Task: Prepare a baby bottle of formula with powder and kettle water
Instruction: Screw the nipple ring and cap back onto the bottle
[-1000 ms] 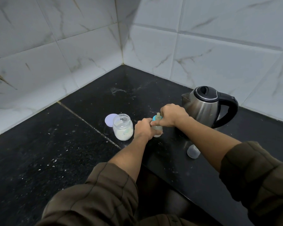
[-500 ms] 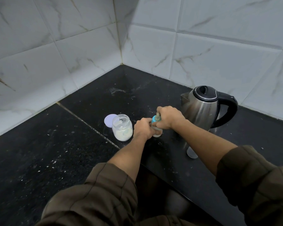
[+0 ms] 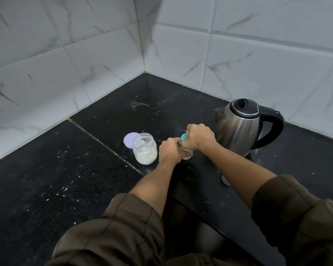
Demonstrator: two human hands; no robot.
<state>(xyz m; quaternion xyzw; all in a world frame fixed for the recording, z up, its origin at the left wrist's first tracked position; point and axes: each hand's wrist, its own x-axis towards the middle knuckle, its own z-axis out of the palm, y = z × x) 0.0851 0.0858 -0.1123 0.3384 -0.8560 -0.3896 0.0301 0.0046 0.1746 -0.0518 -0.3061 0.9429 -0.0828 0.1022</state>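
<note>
Logged from the head camera:

1. One black polished-stone tabletop [image 3: 46,189], speckled white. It is two slabs meeting at a thin pale seam, set into a corner of glossy white marble-veined wall tiles [image 3: 258,64].
2. One small clear baby bottle [image 3: 186,156], cylindrical, with a turquoise plastic collar. It stands upright on the tabletop between jar and kettle, mostly covered by the two hands. I cannot tell what is in it.
3. One left hand [image 3: 168,150]: fingers [image 3: 171,141] clamped round the bottle's body, low down.
4. One right hand [image 3: 199,138]: fingers curled tight over the bottle's top at the collar. The teat is hidden beneath them.
5. One stainless-steel kettle [image 3: 238,129], brushed and round-bodied, with a black plastic lid and a looped black handle pointing right. It stands just behind the right hand, spout towards the left.
6. One clear round jar [image 3: 145,150], open-mouthed, its lower half filled with off-white powder. It stands just left of the left hand, not touching it.
7. One flat pale-lilac disc lid [image 3: 129,140], lying on the tabletop at the jar's far left side. I cannot tell whether the two touch.
8. One small translucent cap [image 3: 225,181] near the tabletop's front edge, mostly hidden by the right forearm.
9. Two olive-brown cloth sleeves [image 3: 113,227], creased, bunched above the bare forearms.
</note>
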